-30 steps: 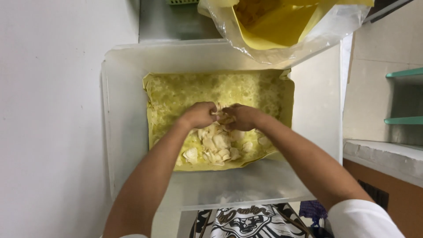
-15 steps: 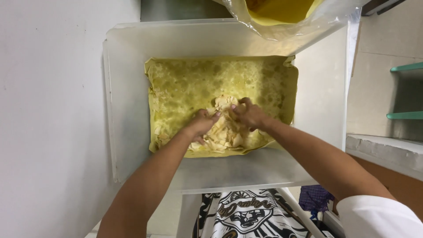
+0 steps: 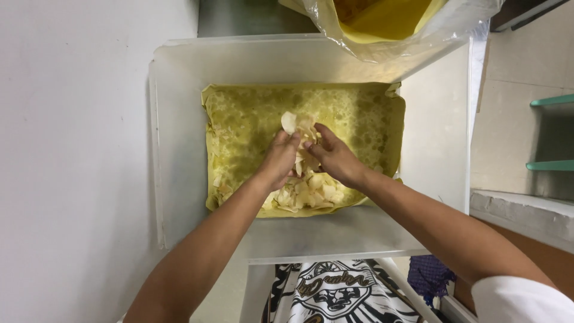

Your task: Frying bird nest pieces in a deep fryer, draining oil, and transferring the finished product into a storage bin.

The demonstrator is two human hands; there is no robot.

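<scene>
Two hands: both reach into a large translucent white bin (image 3: 179, 149), cupped together around a clump of pale chips (image 3: 297, 127).
Left hand (image 3: 280, 160): its grip is clenched on the chips, fingers curled against the clump's left side.
Right hand (image 3: 335, 157): its grip grasps the same clump from the right, fingertips touching the chips.
Chips: the lifted clump sits between both grips; a loose heap (image 3: 308, 192) lies just below them, toward the person.
Lining: yellow, oil-stained paper (image 3: 359, 116) spreads beneath the grips, covering the bin's bottom.
Beyond the grips: a clear plastic bag with yellow contents (image 3: 388, 24) overhangs the bin's far edge.
</scene>
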